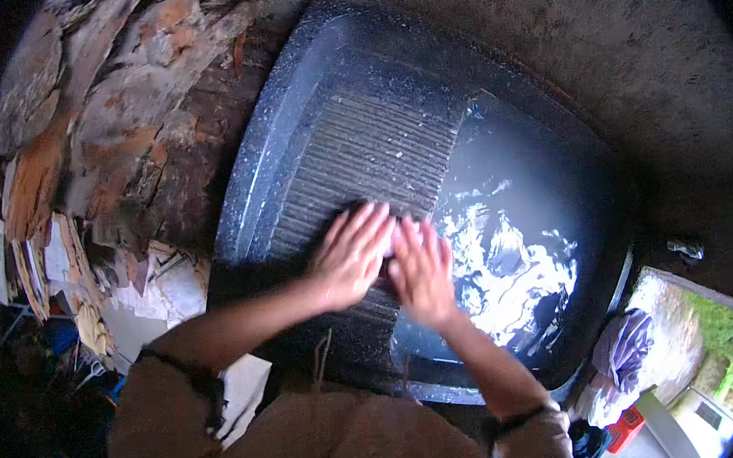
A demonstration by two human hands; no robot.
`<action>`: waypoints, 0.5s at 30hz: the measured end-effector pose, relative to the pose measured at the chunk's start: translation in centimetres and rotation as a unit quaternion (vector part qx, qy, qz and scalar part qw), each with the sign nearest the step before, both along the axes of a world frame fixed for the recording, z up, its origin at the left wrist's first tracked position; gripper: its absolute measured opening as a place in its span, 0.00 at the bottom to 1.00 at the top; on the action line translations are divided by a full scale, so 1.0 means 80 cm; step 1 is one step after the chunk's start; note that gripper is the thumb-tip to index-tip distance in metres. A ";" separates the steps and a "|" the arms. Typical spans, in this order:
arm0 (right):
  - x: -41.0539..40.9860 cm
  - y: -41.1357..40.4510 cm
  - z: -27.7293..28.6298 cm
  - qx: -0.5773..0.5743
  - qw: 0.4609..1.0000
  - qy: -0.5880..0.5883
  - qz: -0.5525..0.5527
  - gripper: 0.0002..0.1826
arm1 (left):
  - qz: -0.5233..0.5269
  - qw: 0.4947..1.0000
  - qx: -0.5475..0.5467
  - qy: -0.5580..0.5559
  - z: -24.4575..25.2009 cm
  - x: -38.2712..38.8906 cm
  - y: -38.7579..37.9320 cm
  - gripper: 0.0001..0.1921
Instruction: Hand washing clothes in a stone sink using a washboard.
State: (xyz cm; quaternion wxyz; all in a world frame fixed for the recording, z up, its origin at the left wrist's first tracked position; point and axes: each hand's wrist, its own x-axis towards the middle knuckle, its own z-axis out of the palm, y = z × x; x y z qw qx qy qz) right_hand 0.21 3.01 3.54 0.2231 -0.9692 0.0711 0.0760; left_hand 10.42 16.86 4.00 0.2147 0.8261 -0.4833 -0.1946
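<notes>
A dark speckled laundry sink [277,99] lies before me, with a ribbed washboard [372,143] on its left part and cloudy water [518,170] on its right. My left hand [352,256] is over the lower ribs, palm down with the fingers stretched out. Beside it, my right hand [423,266] is over the edge between ribs and water, its fingertips close to those of the left. Both hands are somewhat blurred. Something small and pale seems to lie between them, but I cannot tell what it is or whether either hand grips it.
Stacked rough wood pieces [128,119] stand along the left side of the sink. A rough wall [639,54] runs behind it. At the lower right are a bundled purple cloth [624,350], a red object [624,429] and a white appliance [704,422] near a bright opening.
</notes>
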 end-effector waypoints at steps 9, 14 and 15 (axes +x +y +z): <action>0.152 -0.143 -0.074 -0.179 0.947 -0.211 -0.162 0.19 | 0.181 0.977 0.019 -0.110 -0.038 0.068 -0.115 0.26; 0.019 -0.369 -0.157 0.058 0.881 -0.071 -0.464 0.16 | 0.143 0.986 0.014 -0.089 -0.013 0.070 -0.169 0.27; 0.073 -0.267 -0.148 0.410 0.749 -0.189 -0.484 0.14 | 0.177 0.978 0.052 -0.096 -0.034 0.084 -0.136 0.27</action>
